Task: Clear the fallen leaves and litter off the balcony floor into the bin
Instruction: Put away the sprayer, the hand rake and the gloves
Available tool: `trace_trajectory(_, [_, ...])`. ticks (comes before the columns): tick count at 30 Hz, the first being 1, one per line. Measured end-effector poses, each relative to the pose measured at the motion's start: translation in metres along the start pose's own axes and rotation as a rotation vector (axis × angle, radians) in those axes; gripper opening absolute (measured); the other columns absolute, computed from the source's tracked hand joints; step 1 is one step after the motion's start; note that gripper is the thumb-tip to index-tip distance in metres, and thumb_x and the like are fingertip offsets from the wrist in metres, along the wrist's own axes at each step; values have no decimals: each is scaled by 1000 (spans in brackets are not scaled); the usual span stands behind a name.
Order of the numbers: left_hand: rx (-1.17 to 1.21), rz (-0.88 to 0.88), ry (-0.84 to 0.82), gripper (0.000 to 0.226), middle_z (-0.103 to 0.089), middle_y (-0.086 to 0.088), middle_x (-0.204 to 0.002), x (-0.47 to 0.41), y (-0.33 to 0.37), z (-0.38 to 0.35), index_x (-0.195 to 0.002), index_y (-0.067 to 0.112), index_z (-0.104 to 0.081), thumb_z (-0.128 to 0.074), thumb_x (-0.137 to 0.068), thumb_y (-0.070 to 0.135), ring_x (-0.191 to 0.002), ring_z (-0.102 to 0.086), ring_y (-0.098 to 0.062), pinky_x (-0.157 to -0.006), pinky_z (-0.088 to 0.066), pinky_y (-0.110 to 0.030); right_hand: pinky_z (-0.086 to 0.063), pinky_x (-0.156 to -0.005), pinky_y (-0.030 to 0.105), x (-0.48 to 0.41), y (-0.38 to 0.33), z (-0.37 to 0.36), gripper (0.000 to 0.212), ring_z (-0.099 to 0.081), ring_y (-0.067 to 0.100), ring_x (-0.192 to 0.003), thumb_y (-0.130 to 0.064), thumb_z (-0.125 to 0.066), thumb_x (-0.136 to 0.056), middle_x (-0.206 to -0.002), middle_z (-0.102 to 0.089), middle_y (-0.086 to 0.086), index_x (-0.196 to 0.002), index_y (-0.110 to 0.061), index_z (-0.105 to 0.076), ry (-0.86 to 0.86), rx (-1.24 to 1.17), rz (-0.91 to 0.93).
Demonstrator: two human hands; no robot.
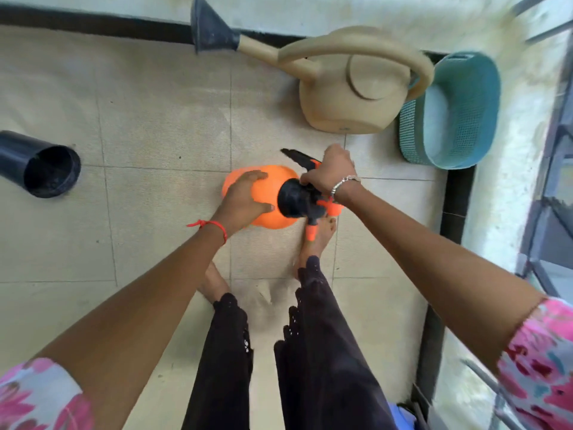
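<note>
The person is bending over the balcony floor [155, 119] and handling an orange sprayer [269, 189] at the centre of the frame, tipped on its side; the left grip [245, 193] is spreading curled fingers over the orange body, and the right grip [330, 172] is clenching round the black pump head [294, 198] and its handle. To my eye this is clearing gear out of the way, not yet gathering litter. I am seeing no leaves, only a few dark specks [179, 157] on the tiles left of centre. A tan watering can [350, 103] is lying at upper centre, touching a teal mesh basket [483, 97] at the right edge; whether that basket is the bin I cannot tell. A black pot [46, 169] is lying on its side at the left edge. The next move is probably calling for the sprayer to be set down by the wall, freeing both hands for the sweep.
</note>
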State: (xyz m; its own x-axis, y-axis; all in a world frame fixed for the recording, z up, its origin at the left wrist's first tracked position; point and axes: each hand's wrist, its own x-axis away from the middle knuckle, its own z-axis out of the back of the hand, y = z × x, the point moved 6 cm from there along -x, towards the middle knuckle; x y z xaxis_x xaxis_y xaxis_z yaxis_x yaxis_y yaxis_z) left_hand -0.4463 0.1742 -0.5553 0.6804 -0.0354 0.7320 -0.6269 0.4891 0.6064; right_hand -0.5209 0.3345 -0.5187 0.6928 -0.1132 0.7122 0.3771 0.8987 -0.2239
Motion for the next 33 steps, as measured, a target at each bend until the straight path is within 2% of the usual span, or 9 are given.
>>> trace_trajectory(5, [-79, -164, -67, 61, -39, -19, -142, 15, 56, -23, -130, 1, -51, -57, -72, -18, -133, -38, -27, -96, -22, -7, -54, -53, 30, 5, 60, 5, 33, -64, 26, -70, -19, -83, -60, -81, -65, 16, -75, -3, -59, -52, -670, -435])
trace_trajectory(7, [-36, -134, -83, 52, -50, -18, -133, 18, 70, -30, -127, 1, -54, -52, -77, -16, -121, -49, -30, -88, -35, -14, -46, -35, 22, 8, 78, 5, 24, -56, 22, -52, -10, -79, -67, -66, -59, 14, -68, -3, -56, -64, -863, -521])
trace_trajectory(10, [78, -70, -68, 35, -61, -15, -110, 16, 85, -34, -120, -1, -60, -57, -85, -5, -93, -58, -19, -66, -42, -11, -40, -30, 17, 6, 88, 8, 17, -51, 16, -40, -12, -66, -82, -67, -52, 10, -73, -8, -53, -147, -1062, -578])
trace_trajectory(14, [145, -12, -25, 28, -57, -9, -92, 6, 105, -35, -113, -3, -63, -55, -86, -6, -71, -51, -13, -62, -49, -18, -38, -28, 15, 2, 96, 30, 20, -51, 9, -31, -11, -55, -90, -66, -50, 8, -71, -10, -49, -175, -1122, -596])
trace_trajectory(16, [121, -31, -14, 28, -60, -11, -95, 1, 118, -39, -113, -2, -64, -56, -86, -5, -77, -50, -13, -74, -46, -25, -40, -29, 17, 1, 100, 43, 21, -54, 9, -43, -12, -54, -91, -68, -50, 6, -71, -11, -48, -186, -1104, -604])
trace_trajectory(21, [51, -66, -26, 27, -64, -17, -115, -15, 140, -52, -114, 0, -65, -59, -87, -2, -84, -48, -13, -56, -35, -4, -40, -28, 19, -2, 114, 60, 26, -48, 17, -58, -20, -49, -96, -71, -45, 7, -72, -11, -43, -211, -1116, -689])
trace_trajectory(26, [-13, -40, 11, 25, -64, -16, -115, -33, 153, -61, -113, 1, -65, -56, -89, 0, -105, -57, -25, -71, -33, -9, -44, -32, 18, -24, 126, 65, 27, -48, 15, -58, -17, -47, -96, -69, -47, 6, -70, -10, -43, -181, -1086, -659])
trace_trajectory(30, [-11, -6, 30, 24, -64, -17, -113, -44, 163, -68, -111, 2, -66, -54, -90, 1, -95, -56, -22, -70, -33, -10, -47, -51, 22, -37, 132, 77, 19, -51, 16, -57, -15, -55, -88, -71, -51, 4, -73, -10, -46, -25, -1028, -632])
trace_trajectory(33, [15, 32, 13, 24, -64, -19, -112, -49, 165, -70, -109, 3, -66, -53, -90, 0, -101, -59, -29, -75, -38, -19, -42, -51, 7, -43, 134, 74, 26, -45, 9, -60, -10, -49, -92, -72, -45, -2, -69, -15, -38, -104, -1203, -695])
